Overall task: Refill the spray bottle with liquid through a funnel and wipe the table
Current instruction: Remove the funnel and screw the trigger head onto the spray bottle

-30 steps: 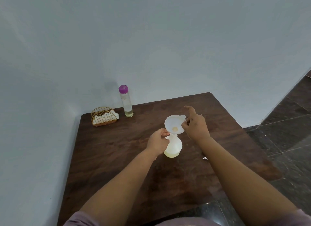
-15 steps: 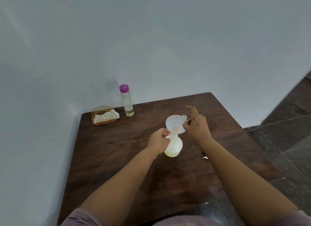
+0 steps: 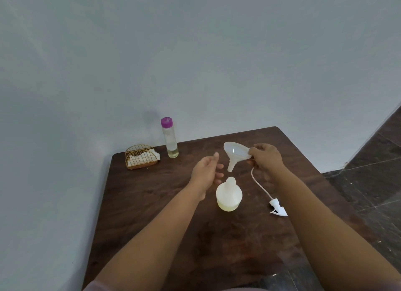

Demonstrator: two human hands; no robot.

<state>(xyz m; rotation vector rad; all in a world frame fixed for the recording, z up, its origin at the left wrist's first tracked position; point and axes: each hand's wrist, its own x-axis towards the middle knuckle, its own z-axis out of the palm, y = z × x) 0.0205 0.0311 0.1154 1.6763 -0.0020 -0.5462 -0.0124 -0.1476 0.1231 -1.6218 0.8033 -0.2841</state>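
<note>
right hand (image 3: 265, 158) pinching funnel (image 3: 235, 153), apparently above bottle (image 3: 229, 196)

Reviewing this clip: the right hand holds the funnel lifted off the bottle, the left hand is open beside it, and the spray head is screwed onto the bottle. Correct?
Not quite. The head view shows the spray head lying on the table, right of the open-necked bottle. The right hand does hold the funnel lifted off; the left hand is open.
</note>
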